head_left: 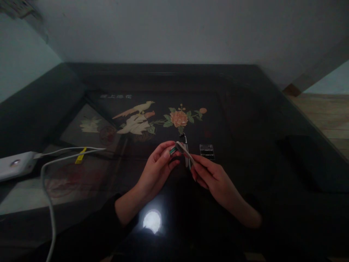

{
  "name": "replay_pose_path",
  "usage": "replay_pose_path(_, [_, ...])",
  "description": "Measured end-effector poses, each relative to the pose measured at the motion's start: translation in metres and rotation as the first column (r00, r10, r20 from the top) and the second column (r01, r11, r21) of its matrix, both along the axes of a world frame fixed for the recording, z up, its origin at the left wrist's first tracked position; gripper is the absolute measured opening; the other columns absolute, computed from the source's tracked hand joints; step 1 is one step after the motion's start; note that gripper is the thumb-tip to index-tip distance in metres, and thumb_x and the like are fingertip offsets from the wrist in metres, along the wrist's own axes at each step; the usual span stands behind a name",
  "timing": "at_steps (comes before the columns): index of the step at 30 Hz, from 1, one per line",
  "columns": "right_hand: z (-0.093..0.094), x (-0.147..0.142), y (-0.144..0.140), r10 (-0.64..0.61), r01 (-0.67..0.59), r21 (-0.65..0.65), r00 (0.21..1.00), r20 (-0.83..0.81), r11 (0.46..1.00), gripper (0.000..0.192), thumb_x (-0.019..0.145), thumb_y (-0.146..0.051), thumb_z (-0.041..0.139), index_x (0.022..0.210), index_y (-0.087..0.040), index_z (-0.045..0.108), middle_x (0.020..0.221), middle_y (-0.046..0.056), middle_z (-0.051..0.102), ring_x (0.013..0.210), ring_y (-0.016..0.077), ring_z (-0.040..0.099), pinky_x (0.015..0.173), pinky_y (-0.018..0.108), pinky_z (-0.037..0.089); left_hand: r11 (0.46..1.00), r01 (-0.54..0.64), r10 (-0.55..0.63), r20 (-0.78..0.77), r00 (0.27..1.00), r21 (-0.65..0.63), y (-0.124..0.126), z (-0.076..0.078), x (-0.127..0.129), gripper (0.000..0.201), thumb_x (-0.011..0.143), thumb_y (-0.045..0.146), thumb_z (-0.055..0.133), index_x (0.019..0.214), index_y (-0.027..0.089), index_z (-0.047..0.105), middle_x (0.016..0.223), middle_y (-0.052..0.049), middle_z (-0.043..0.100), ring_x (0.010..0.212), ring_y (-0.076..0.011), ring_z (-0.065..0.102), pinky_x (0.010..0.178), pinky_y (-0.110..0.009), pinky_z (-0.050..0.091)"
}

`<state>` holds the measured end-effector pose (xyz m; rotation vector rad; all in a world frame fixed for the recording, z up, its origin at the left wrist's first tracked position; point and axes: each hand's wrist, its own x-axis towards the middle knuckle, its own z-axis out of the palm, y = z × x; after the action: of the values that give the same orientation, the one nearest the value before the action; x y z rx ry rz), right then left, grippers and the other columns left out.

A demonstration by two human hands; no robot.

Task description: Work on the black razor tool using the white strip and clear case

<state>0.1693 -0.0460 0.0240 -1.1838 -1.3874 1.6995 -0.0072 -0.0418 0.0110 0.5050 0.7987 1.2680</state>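
My left hand is closed, pinching a small green-and-dark battery between thumb and fingers. In my right hand is a toothbrush with a pale handle and dark bristles. Its head points up and to the left, with the bristles at the end of the battery; whether they press on it I cannot tell. Behind the brush, a slim tool with a shiny shaft lies on the table, partly hidden by my hands. Just beyond my right hand sits a small black slotted case.
The dark glossy table carries an inlaid bird and flower picture. At the left lies a white power bank with a white cable bearing a yellow tag. A wall stands behind the table.
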Motion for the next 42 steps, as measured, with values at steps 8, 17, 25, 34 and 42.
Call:
replay_pose_path(8, [-0.004,0.001,-0.002,-0.028,0.027,0.007,0.999,0.033,1.0,0.045,0.093,-0.041,0.052,0.128,-0.014,0.063,0.071,0.0,0.051,0.059,0.01,0.044,0.05,0.022,0.036,1.0,-0.027,0.028,0.045,0.999,-0.013,0.0,0.001,0.001,0.039,0.065,0.031,0.089,0.097,0.018,0.071,0.093,-0.002,0.072,0.082,-0.0112,0.066,0.071,-0.019,0.056])
replay_pose_path(17, [-0.013,0.005,-0.002,-0.084,0.067,0.162,0.991,0.103,0.985,0.038,0.094,-0.038,0.053,0.124,-0.019,0.065,0.077,0.002,0.06,0.07,0.0139,0.055,0.066,0.027,0.047,0.998,-0.052,0.053,0.035,0.998,-0.024,0.0,0.0,0.001,0.036,0.067,0.031,0.088,0.096,0.018,0.072,0.091,-0.002,0.07,0.081,-0.011,0.066,0.07,-0.019,0.056])
replay_pose_path(25, [-0.006,0.0,0.0,-0.058,0.052,0.073,0.994,0.094,0.996,0.042,0.092,-0.039,0.053,0.125,-0.014,0.063,0.071,0.0,0.053,0.057,0.0102,0.046,0.049,0.022,0.036,0.998,-0.049,0.05,0.028,0.998,-0.032,0.0,0.001,0.001,0.036,0.066,0.032,0.088,0.095,0.019,0.072,0.087,-0.001,0.07,0.079,-0.0105,0.066,0.069,-0.018,0.056])
replay_pose_path(34, [-0.004,0.0,0.0,-0.064,0.065,-0.009,0.997,0.053,0.998,0.043,0.09,-0.04,0.057,0.123,-0.014,0.064,0.07,-0.001,0.051,0.055,0.0088,0.043,0.046,0.021,0.033,0.997,-0.07,0.071,0.017,0.997,-0.044,0.001,0.0,0.001,0.03,0.071,0.029,0.085,0.094,0.017,0.07,0.084,-0.001,0.069,0.078,-0.0099,0.065,0.067,-0.018,0.054])
replay_pose_path(42, [-0.004,-0.001,0.001,-0.05,0.051,-0.028,0.998,0.029,0.998,0.044,0.09,-0.041,0.057,0.124,-0.013,0.064,0.068,-0.002,0.049,0.052,0.0074,0.039,0.045,0.02,0.03,0.996,-0.075,0.076,0.024,0.997,-0.037,0.001,-0.001,0.001,0.036,0.065,0.034,0.089,0.092,0.019,0.071,0.085,-0.001,0.069,0.078,-0.0096,0.063,0.067,-0.018,0.053])
